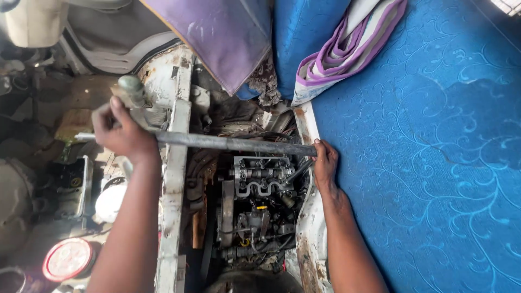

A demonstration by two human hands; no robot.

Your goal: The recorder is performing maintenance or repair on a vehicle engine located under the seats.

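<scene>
— Why did the long steel bar (228, 143) lie crosswise like that?

— It spanned the open engine bay, I'd judge so both ends could be held. The left hand (124, 133) had its fingers (116, 108) wrapped tight round the bar near its far end, just past the chipped white frame rail (175, 179). The right hand (324, 163) had its fingers curled over the other tip, beside the rusty edge by the blue patterned mat (423, 163).

— And below the fingers?

— The engine (260, 201), greasy cast metal with pipes and a small yellow cap, sat under the middle of the bar, apart from it as far as I could tell.

— Anything else?

— A round red-rimmed lid (68, 259) lay well below the left fingers. Purple cloth (217, 32) hung above.
</scene>
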